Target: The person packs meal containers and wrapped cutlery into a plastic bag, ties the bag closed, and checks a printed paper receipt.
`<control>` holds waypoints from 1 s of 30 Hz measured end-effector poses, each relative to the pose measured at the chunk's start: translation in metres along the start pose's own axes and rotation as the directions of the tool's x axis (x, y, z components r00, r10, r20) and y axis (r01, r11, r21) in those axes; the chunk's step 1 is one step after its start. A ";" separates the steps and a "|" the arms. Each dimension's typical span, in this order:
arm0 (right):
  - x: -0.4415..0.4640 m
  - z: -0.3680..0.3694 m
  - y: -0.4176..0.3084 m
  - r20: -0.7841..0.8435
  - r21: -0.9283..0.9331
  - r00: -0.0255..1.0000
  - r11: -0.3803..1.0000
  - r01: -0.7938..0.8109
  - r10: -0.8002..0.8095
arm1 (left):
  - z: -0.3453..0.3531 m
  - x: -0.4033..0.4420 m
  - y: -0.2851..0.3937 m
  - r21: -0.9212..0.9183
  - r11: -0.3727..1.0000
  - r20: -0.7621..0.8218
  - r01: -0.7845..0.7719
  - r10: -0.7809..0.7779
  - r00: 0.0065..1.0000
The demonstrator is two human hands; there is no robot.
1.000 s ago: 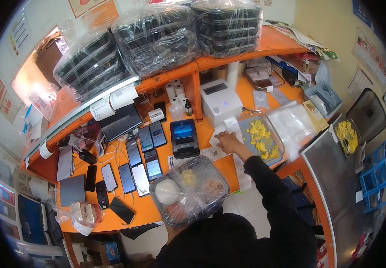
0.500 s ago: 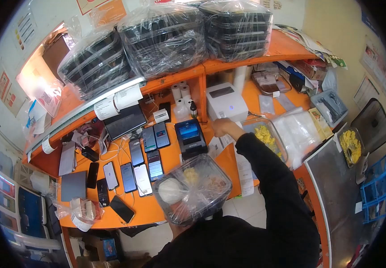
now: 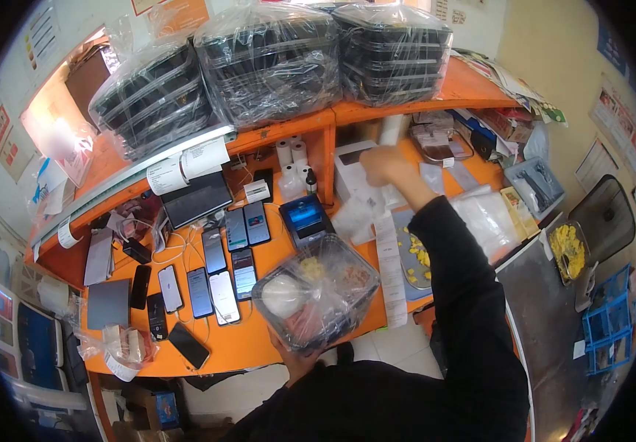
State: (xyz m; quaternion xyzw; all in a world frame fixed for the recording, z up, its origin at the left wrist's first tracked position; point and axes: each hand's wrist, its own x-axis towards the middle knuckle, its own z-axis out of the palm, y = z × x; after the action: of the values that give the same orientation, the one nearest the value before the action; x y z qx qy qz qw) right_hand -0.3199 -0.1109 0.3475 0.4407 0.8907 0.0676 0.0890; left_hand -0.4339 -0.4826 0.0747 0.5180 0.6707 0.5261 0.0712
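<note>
My left hand supports a bagged food container from below, its fingers mostly hidden under the black base. Through the clear lid and plastic show a white round portion, a yellow one and reddish ones. My right hand, blurred, is raised in front of the white label printer, fingers closed. Just below it hangs a blurred white paper slip; whether the fingers pinch it is unclear. A long printed receipt lies between the container and a tray of yellow pieces.
Several phones lie on the orange desk beside a black receipt printer. Bagged stacks of black containers stand on the upper shelf. Plastic bags lie at the right, and another yellow food tray is farther right.
My right hand has moved from the papers on the desk up in front of the label printer, and a white slip has lifted with it. The bagged container has tilted in my left hand.
</note>
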 end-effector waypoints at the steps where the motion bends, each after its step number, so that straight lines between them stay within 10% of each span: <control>1: -0.010 -0.012 0.008 -0.057 0.015 0.998 0.999 -0.029 0.030 | 0.015 -0.001 -0.010 -0.167 0.984 -0.073 0.054 -0.067 0.995; 11: -0.153 -0.010 0.073 -0.617 0.632 0.766 0.692 0.348 0.179 | 0.024 0.025 -0.018 -0.292 0.952 0.084 0.094 -0.073 0.994; 17: -0.229 0.073 0.029 -0.401 0.915 0.693 0.224 0.336 0.599 | -0.049 0.086 0.044 -0.123 0.973 -0.221 -0.196 0.166 0.961; 20: -0.248 0.095 -0.002 -0.271 0.939 0.673 0.034 0.343 0.688 | -0.063 0.145 0.099 -0.322 0.902 0.212 -0.288 0.365 0.906; 26: -0.260 0.129 -0.063 -0.245 0.888 0.652 -0.103 0.448 0.718 | 0.016 0.241 0.188 -0.844 0.348 0.473 0.409 0.123 0.872; 30: -0.266 0.138 -0.089 -0.228 0.851 0.665 -0.185 0.491 0.711 | 0.020 0.277 0.208 -0.863 0.066 0.492 0.501 0.334 0.804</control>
State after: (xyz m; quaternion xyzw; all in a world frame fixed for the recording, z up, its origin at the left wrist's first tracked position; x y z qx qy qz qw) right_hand -0.1997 -0.3707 0.2213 0.3603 0.4851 -0.4610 -0.6499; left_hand -0.4180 -0.2752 0.3527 0.4140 0.0970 0.6414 0.6386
